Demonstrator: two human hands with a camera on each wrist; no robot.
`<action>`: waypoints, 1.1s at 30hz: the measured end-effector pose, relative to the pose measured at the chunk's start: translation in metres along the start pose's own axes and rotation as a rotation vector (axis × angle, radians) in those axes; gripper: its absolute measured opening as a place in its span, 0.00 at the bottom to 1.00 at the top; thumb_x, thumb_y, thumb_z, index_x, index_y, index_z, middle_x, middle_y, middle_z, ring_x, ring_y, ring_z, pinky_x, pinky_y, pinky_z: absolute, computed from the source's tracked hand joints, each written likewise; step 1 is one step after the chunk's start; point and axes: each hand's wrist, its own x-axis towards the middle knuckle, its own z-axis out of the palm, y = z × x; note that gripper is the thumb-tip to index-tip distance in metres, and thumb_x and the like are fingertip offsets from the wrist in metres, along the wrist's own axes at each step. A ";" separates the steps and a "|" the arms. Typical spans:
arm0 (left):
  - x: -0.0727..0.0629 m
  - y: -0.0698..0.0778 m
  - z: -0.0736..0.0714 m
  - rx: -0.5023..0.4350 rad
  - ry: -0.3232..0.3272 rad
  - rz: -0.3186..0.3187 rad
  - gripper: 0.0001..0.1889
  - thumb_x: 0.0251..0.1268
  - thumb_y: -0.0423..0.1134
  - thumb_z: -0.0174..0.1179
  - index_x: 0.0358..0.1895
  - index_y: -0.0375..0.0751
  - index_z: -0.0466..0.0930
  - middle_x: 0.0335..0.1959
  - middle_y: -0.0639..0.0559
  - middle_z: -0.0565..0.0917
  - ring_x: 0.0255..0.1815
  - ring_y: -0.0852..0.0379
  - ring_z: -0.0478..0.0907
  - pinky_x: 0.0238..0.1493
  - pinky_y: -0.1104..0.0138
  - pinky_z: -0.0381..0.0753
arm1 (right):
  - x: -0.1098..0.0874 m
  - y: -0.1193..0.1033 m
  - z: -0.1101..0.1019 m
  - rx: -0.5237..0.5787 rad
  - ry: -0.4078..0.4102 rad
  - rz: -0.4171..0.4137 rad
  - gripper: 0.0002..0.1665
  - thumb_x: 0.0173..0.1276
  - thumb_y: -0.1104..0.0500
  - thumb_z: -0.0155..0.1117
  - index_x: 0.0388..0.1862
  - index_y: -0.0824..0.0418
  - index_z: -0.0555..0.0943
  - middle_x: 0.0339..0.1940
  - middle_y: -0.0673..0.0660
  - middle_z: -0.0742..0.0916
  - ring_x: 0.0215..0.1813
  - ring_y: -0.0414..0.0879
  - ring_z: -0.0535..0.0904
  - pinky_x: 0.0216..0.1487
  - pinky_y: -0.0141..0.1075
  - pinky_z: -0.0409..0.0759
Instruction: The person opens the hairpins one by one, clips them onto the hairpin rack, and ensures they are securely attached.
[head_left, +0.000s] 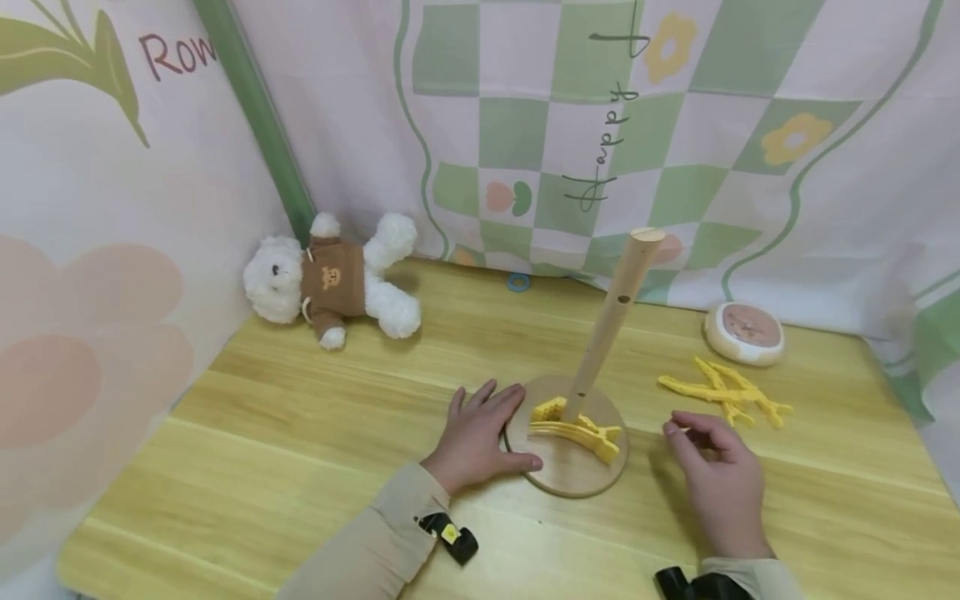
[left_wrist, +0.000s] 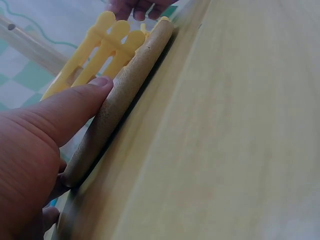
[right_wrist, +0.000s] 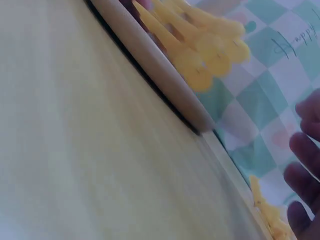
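A round wooden base (head_left: pixel 570 479) with an upright wooden post (head_left: pixel 609 329) stands on the table. Several yellow plastic pieces (head_left: pixel 577 432), branch-like with rounded ends, lie on the base around the foot of the post. My left hand (head_left: pixel 474 440) is spread along the base's left side, its fingers extended by the rim. In the left wrist view, the left thumb (left_wrist: pixel 82 100) presses on the base's edge beside the yellow pieces. To the right of the base, my right hand (head_left: pixel 726 487) hovers over the table with loosely bent fingers and nothing visible between them.
More yellow branch-like pieces (head_left: pixel 723 393) lie in a pile beyond the right hand. Behind them sits a round white-and-pink object (head_left: pixel 746 329). A white plush toy (head_left: pixel 333 279) in a brown top lies at the back left, and a small blue ring (head_left: pixel 518 282) by the patterned curtain (head_left: pixel 517 133).
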 end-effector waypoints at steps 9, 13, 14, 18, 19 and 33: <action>-0.001 0.000 0.000 -0.009 -0.002 -0.003 0.54 0.52 0.71 0.67 0.79 0.48 0.58 0.79 0.56 0.61 0.81 0.46 0.48 0.76 0.39 0.36 | 0.029 0.023 -0.023 -0.122 0.204 0.050 0.14 0.62 0.60 0.75 0.46 0.65 0.88 0.35 0.36 0.81 0.38 0.32 0.75 0.39 0.23 0.68; -0.001 -0.001 0.001 -0.012 0.001 0.002 0.54 0.52 0.71 0.67 0.79 0.48 0.58 0.79 0.56 0.61 0.81 0.46 0.48 0.76 0.39 0.36 | 0.038 0.032 -0.030 -0.172 0.227 0.115 0.18 0.62 0.57 0.75 0.49 0.64 0.87 0.35 0.35 0.78 0.36 0.30 0.74 0.35 0.20 0.68; -0.001 -0.001 0.001 -0.013 0.001 0.002 0.54 0.52 0.71 0.67 0.79 0.48 0.58 0.79 0.56 0.61 0.81 0.46 0.48 0.76 0.39 0.36 | 0.041 0.033 -0.031 -0.185 0.226 0.131 0.20 0.62 0.56 0.75 0.51 0.64 0.86 0.36 0.34 0.78 0.36 0.30 0.73 0.34 0.19 0.68; 0.000 -0.002 0.002 -0.005 0.001 0.004 0.54 0.52 0.71 0.66 0.79 0.48 0.58 0.79 0.56 0.61 0.81 0.46 0.48 0.76 0.39 0.37 | 0.051 0.038 -0.037 -0.235 0.183 0.219 0.26 0.64 0.52 0.73 0.58 0.63 0.84 0.39 0.33 0.76 0.36 0.30 0.72 0.34 0.20 0.68; 0.000 -0.002 0.002 -0.005 0.002 0.004 0.54 0.52 0.71 0.66 0.79 0.48 0.58 0.79 0.55 0.61 0.81 0.46 0.49 0.76 0.39 0.37 | 0.054 0.040 -0.039 -0.239 0.170 0.245 0.27 0.65 0.51 0.72 0.59 0.62 0.83 0.40 0.34 0.77 0.36 0.30 0.71 0.34 0.21 0.68; -0.001 0.001 0.000 -0.013 -0.007 0.002 0.54 0.53 0.70 0.66 0.80 0.48 0.58 0.79 0.56 0.60 0.81 0.46 0.48 0.76 0.39 0.36 | 0.076 0.054 -0.052 -0.329 0.067 0.396 0.35 0.67 0.38 0.67 0.63 0.60 0.81 0.41 0.46 0.81 0.41 0.37 0.72 0.39 0.31 0.66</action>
